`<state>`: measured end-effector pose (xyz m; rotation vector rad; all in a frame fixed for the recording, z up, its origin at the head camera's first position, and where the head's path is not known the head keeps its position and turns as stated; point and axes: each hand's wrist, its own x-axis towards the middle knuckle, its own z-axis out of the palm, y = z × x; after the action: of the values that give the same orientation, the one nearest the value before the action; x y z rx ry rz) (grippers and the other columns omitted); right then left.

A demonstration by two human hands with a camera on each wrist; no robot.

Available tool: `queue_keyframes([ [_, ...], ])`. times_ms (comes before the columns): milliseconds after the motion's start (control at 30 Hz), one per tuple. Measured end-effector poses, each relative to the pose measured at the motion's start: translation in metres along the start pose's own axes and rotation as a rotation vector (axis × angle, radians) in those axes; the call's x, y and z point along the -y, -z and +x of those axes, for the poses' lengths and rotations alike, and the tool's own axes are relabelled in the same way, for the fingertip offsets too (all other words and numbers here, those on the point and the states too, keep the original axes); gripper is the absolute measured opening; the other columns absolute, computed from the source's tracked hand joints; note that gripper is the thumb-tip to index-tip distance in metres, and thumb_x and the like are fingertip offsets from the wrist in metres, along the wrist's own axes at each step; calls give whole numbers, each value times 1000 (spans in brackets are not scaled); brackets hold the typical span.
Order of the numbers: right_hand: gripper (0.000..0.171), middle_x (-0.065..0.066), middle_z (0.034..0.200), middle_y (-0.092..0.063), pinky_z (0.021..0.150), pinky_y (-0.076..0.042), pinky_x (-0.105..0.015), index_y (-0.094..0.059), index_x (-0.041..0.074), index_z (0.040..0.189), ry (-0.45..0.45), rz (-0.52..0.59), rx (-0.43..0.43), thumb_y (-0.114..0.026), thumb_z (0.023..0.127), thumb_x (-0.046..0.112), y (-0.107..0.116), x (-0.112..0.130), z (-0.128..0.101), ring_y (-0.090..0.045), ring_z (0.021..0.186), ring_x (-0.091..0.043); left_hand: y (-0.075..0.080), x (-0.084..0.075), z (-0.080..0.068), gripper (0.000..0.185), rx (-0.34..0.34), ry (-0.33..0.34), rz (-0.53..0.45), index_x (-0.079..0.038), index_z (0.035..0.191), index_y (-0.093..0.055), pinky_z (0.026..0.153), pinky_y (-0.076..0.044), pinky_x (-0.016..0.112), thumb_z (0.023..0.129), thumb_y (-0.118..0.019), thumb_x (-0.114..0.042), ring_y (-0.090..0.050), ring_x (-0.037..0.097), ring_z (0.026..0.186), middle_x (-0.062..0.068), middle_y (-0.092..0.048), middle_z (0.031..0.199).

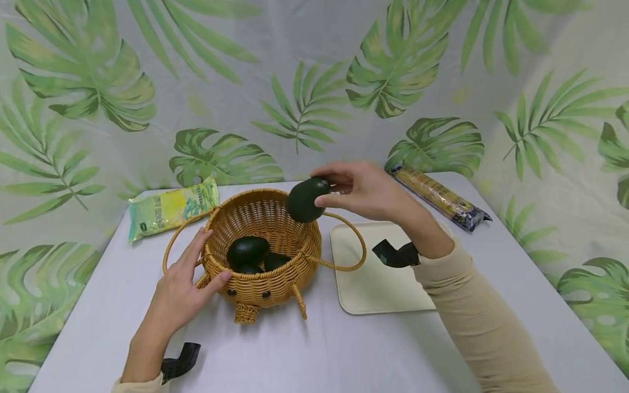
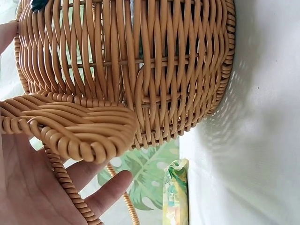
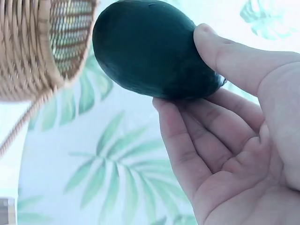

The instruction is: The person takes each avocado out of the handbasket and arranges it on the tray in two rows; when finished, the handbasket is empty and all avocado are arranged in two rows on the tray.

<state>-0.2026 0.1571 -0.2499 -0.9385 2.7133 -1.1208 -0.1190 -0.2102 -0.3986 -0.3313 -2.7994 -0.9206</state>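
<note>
1. Above the wicker basket (image 1: 260, 245), the right hand (image 1: 366, 188) pinches a dark avocado (image 1: 306, 199) between thumb and fingers, over the rim at 2 o'clock.
2. Meanwhile the left hand (image 1: 184, 286), fingers straight, presses the basket's side at 8 o'clock.
3. More avocados (image 1: 247, 251) lie inside; a cream tray (image 1: 373, 284) sits at 3 o'clock.

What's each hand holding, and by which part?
Right hand pinches an avocado by its narrow end, above the basket. Left hand rests on the basket's rim.
</note>
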Motion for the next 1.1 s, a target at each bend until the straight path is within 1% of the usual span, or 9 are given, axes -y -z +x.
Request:
queue_keyframes([
  [133, 50, -6, 130, -71, 100, -56, -41, -66, 15, 138, -38, -36, -77, -80, 91, 23, 14, -9, -13, -71, 117, -20, 1, 0, 0, 85, -3, -4, -2, -32, 165, -21, 86, -49, 77, 96, -67, -49, -63, 53, 120, 5, -24, 171],
  [233, 50, -4, 131, -70, 101, -55, -43, -67, 17, 137, -89, -74, -110, -81, 91, 25, 25, -17, -26, -71, 115, -21, 1, 0, 0, 85, -3, -4, 0, -32, 165, -21, 86, -49, 76, 96, -67, -49, -63, 52, 120, 5, -24, 172],
  [367, 50, -7, 132, -69, 102, -53, -48, -66, 16, 138, -162, -108, -123, -80, 92, 28, 36, -33, -45, -71, 118, -26, 2, 1, 0, 85, 1, -2, 1, -33, 165, -20, 86, -49, 76, 96, -67, -49, -63, 53, 120, 6, -24, 171],
  [467, 52, -13, 134, -68, 100, -54, -51, -64, 12, 140, -205, -142, -121, -78, 93, 32, 41, -51, -60, -69, 120, -31, 2, 1, -1, 85, 2, 0, 2, -33, 166, -19, 86, -49, 77, 97, -67, -49, -62, 53, 120, 6, -24, 171],
  [600, 59, -17, 137, -67, 99, -53, -53, -61, 9, 143, -279, -182, -107, -76, 94, 38, 42, -79, -77, -68, 122, -34, 2, 1, 0, 85, 5, 2, 3, -33, 166, -19, 87, -49, 76, 97, -67, -49, -62, 52, 121, 6, -25, 171],
  [733, 63, -20, 136, -67, 101, -51, -56, -59, 6, 144, -364, -189, -97, -75, 94, 41, 39, -106, -91, -67, 122, -36, 1, 2, 0, 85, 8, 2, 1, -32, 166, -19, 88, -49, 75, 97, -67, -50, -62, 52, 121, 5, -24, 171],
  [867, 64, -23, 137, -65, 103, -49, -58, -59, 2, 143, -411, -194, -95, -74, 95, 42, 35, -132, -104, -65, 124, -39, 0, 3, 0, 85, 11, -1, 0, -32, 166, -19, 88, -49, 75, 97, -67, -50, -63, 52, 121, 5, -23, 172],
  [1000, 67, -26, 139, -62, 103, -48, -61, -56, 1, 146, -460, -202, -85, -72, 96, 43, 30, -156, -113, -61, 127, -43, -1, 3, 1, 86, 12, -1, 3, -32, 166, -19, 89, -48, 75, 97, -66, -50, -63, 51, 121, 5, -22, 172],
  [1100, 67, -28, 139, -60, 103, -47, -62, -54, -2, 146, -472, -229, -85, -71, 97, 41, 27, -171, -118, -60, 127, -45, -1, 3, 1, 85, 12, 2, 5, -32, 166, -18, 89, -48, 75, 97, -65, -51, -63, 50, 122, 5, -22, 172],
])
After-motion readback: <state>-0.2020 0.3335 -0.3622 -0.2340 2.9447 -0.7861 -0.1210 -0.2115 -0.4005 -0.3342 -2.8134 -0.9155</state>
